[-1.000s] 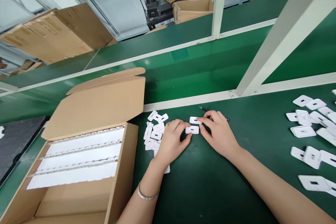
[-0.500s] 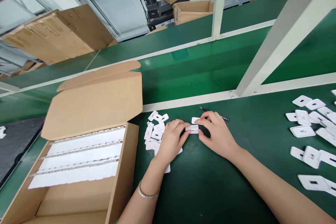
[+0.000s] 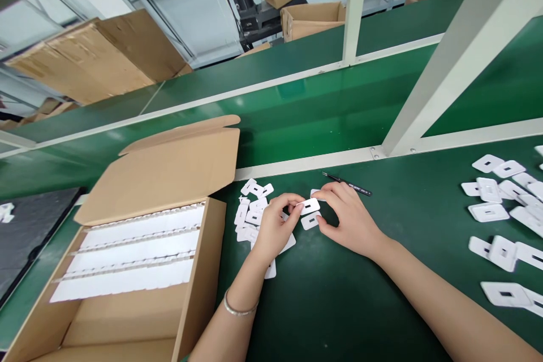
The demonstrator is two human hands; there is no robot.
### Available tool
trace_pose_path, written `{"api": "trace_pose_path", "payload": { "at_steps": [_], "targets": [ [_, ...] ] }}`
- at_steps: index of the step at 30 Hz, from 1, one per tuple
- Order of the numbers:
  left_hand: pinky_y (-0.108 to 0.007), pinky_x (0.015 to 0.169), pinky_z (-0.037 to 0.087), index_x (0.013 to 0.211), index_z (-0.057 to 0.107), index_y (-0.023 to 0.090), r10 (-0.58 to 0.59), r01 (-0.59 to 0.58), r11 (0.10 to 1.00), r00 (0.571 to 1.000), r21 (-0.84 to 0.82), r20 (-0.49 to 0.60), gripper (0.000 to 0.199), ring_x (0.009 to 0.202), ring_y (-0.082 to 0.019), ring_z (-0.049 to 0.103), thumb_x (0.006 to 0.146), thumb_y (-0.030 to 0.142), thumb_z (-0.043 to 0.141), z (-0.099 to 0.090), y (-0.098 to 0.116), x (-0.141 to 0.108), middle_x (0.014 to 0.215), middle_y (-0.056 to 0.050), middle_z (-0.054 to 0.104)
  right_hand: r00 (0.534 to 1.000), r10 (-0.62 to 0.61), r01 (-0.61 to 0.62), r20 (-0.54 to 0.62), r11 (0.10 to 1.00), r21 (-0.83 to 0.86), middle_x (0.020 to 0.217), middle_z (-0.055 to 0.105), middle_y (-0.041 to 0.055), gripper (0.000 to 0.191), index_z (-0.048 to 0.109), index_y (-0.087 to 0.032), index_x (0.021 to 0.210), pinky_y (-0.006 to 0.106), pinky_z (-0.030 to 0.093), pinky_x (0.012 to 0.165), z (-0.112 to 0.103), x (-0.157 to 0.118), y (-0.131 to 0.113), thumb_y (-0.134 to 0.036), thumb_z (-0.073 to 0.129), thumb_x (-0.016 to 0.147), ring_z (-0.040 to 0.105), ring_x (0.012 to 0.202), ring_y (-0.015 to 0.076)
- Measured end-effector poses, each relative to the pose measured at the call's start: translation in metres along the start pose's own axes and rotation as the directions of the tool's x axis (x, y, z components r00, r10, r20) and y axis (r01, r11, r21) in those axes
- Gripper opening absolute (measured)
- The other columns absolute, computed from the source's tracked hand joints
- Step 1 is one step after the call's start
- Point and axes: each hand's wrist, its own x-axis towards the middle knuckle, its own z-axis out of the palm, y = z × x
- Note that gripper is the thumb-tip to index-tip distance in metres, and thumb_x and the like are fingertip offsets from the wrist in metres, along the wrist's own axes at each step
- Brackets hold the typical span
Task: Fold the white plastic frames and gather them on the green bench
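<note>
My left hand (image 3: 275,227) and my right hand (image 3: 348,218) meet over the green table (image 3: 339,294). Between their fingertips they pinch small white plastic pieces with slots (image 3: 310,212), one lifted above another. A pile of the same white pieces (image 3: 251,212) lies just left of my left hand, partly under it. Black tweezers (image 3: 347,184) lie on the table just beyond my right hand.
An open cardboard box (image 3: 139,249) with rows of white inserts stands at the left. More white pieces (image 3: 500,203) are scattered at the right edge. A white frame post (image 3: 449,62) rises beyond a green conveyor belt (image 3: 314,113). Cardboard boxes (image 3: 311,17) sit far behind.
Both hands have lifted the white pieces slightly off the table and pulled them apart, one now above the other. The view shifted a little.
</note>
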Motion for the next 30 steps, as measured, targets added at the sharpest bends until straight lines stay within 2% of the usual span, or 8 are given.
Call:
{"api": "trace_pose_path", "payload": {
  "at_steps": [3, 7, 10, 13, 17, 30],
  "targets": [
    [-0.033, 0.083, 0.045, 0.107, 0.068, 0.027, -0.039, 0.04, 0.997, 0.999, -0.067, 0.018, 0.011, 0.083, -0.017, 0.058, 0.099, 0.032, 0.063, -0.002, 0.0, 0.0, 0.088, 0.001, 0.069, 0.999, 0.002, -0.003, 0.052, 1.0, 0.009, 0.116, 0.064, 0.0067, 0.028, 0.06, -0.023, 0.122, 0.042, 0.043, 0.09, 0.0, -0.001, 0.001, -0.016, 0.064, 0.095, 0.057, 0.105, 0.0265],
    [-0.035, 0.082, 0.043, 0.112, 0.066, 0.028, -0.057, 0.057, 0.998, 0.997, -0.012, 0.06, 0.015, 0.087, -0.02, 0.055, 0.098, 0.032, 0.063, -0.005, -0.002, 0.0, 0.089, 0.0, 0.069, 0.99, 0.0, -0.007, 0.139, 0.999, 0.049, 0.101, 0.067, 0.0028, 0.016, 0.064, -0.024, 0.115, 0.04, 0.042, 0.085, -0.003, 0.0, 0.005, -0.021, 0.064, 0.1, 0.058, 0.093, 0.0236],
    [-0.04, 0.089, 0.039, 0.109, 0.066, 0.028, 0.027, -0.04, 0.993, 0.993, 0.11, 0.118, 0.012, 0.088, -0.021, 0.055, 0.098, 0.028, 0.061, -0.01, -0.001, 0.002, 0.09, 0.001, 0.068, 0.985, 0.002, -0.017, 0.172, 0.996, 0.085, 0.103, 0.067, 0.0036, 0.015, 0.069, -0.025, 0.113, 0.041, 0.044, 0.088, -0.007, 0.001, 0.009, -0.022, 0.068, 0.099, 0.058, 0.096, 0.0243],
    [-0.043, 0.096, 0.035, 0.105, 0.065, 0.027, 0.118, -0.171, 0.958, 0.967, 0.231, 0.227, 0.009, 0.094, -0.022, 0.055, 0.096, 0.028, 0.066, -0.014, 0.003, 0.003, 0.092, 0.001, 0.064, 0.981, -0.009, -0.022, 0.193, 0.987, 0.158, 0.11, 0.063, 0.006, 0.019, 0.073, -0.026, 0.113, 0.041, 0.047, 0.093, -0.013, 0.003, 0.013, -0.021, 0.072, 0.095, 0.059, 0.106, 0.026],
    [-0.043, 0.095, 0.035, 0.111, 0.061, 0.026, 0.144, -0.257, 0.907, 0.933, 0.334, 0.329, 0.027, 0.102, -0.024, 0.055, 0.089, 0.029, 0.077, -0.016, 0.007, 0.002, 0.103, -0.001, 0.062, 0.977, -0.008, -0.035, 0.215, 0.98, 0.194, 0.112, 0.06, 0.007, 0.022, 0.075, -0.026, 0.112, 0.041, 0.05, 0.095, -0.016, 0.004, 0.017, -0.017, 0.073, 0.091, 0.06, 0.109, 0.026],
    [-0.043, 0.095, 0.035, 0.103, 0.055, 0.024, 0.156, -0.291, 0.883, 0.923, 0.369, 0.353, 0.022, 0.104, -0.024, 0.054, 0.09, 0.024, 0.073, -0.016, 0.005, 0.001, 0.106, -0.001, 0.06, 0.97, -0.026, -0.008, 0.243, 0.991, 0.136, 0.115, 0.058, 0.0081, 0.024, 0.074, -0.025, 0.114, 0.045, 0.049, 0.099, -0.014, 0.002, 0.018, -0.018, 0.076, 0.091, 0.059, 0.11, 0.027]
  ]
}}
